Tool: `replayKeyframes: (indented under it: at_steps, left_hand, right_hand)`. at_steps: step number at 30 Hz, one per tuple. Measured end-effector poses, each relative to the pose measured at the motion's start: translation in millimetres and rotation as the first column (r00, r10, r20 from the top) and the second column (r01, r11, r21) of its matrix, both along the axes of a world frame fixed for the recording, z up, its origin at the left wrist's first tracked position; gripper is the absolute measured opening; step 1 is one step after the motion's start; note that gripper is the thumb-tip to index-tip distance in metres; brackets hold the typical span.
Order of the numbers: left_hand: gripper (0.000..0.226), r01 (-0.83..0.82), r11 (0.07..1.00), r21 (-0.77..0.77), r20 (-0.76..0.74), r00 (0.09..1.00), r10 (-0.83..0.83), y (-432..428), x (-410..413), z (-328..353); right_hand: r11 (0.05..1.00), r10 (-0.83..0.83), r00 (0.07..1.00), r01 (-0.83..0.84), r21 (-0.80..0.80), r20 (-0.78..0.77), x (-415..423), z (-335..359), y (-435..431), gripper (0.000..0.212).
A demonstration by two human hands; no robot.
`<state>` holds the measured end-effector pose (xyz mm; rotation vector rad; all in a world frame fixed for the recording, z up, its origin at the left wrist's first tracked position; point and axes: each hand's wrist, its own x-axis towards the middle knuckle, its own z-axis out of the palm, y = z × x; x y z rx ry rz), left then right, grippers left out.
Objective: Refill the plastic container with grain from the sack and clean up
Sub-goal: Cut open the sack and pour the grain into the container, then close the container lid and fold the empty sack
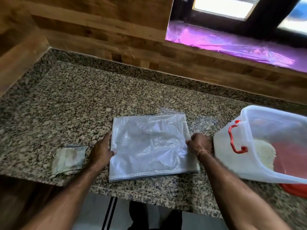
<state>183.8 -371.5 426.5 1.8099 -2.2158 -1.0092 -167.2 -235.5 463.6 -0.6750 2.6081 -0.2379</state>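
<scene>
White woven plastic, crinkled and faintly glossy: sack [149,145] folded to a flat rectangle, lying mid-desk near the front edge. Pinched at both side edges, left hand [101,151] on the left margin with the thumb on top, right hand [198,143] nipping the right margin between the fingertips. Hands well apart, each closed on the sack.

Just right of it, container [259,146]: translucent, rounded corners, red clip handle [235,138] on the near wall, lid off, pale grain [264,155] heaped in the bottom. Appears tilted toward the camera, though the wide lens may exaggerate that. Red edge [292,188] showing beneath, possibly the lid; cannot tell.

Left of the sack, a stained, folded cloth [69,159], soft and rumpled. Underneath everything, speckled granite desk [83,97], hard and polished; brown wood-look wall behind.

Likely step: folding the emptied sack for putting away.

Risks, as judgement: slick layers springing open once released; leftover grains shaken out onto the granite; right forearm, close beside the open container, nudging it and spilling grain.
</scene>
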Motion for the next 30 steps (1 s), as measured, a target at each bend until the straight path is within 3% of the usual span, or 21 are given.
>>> replayKeyframes:
  at_steps: [4,9,14,21,26,30]
  left_hand:
    - [0.088,-0.055,0.991,-0.121,0.069,0.996,0.064,-6,-22,23]
    - [0.075,-0.049,0.967,-0.249,-0.190,0.982,0.001,-4,-97,76]
    - [0.063,0.004,0.940,-0.341,-0.338,0.932,-0.127,29,-184,136]
    - [0.057,0.098,0.872,-0.480,-0.414,0.851,-0.324,124,-307,180]
    - [0.059,0.175,0.810,-0.560,-0.362,0.828,-0.429,239,-408,189]
    - [0.073,0.344,0.847,-0.406,-0.273,0.838,-0.472,313,-480,185]
  right_hand:
    - [0.975,0.025,0.999,-0.019,-0.224,0.025,2,18,-7,0.031]
    - [0.862,0.124,0.990,-0.142,-0.487,-0.068,-2,75,-15,0.031]
    - [0.664,0.118,0.987,-0.159,-0.730,-0.107,-30,146,16,0.022]
    - [0.521,-0.001,0.987,-0.136,-0.843,-0.160,-127,197,131,0.018]
    - [0.558,-0.129,0.981,-0.048,-0.829,-0.144,-232,185,241,0.024]
    - [0.667,-0.213,0.974,0.086,-0.740,-0.079,-309,162,315,0.026]
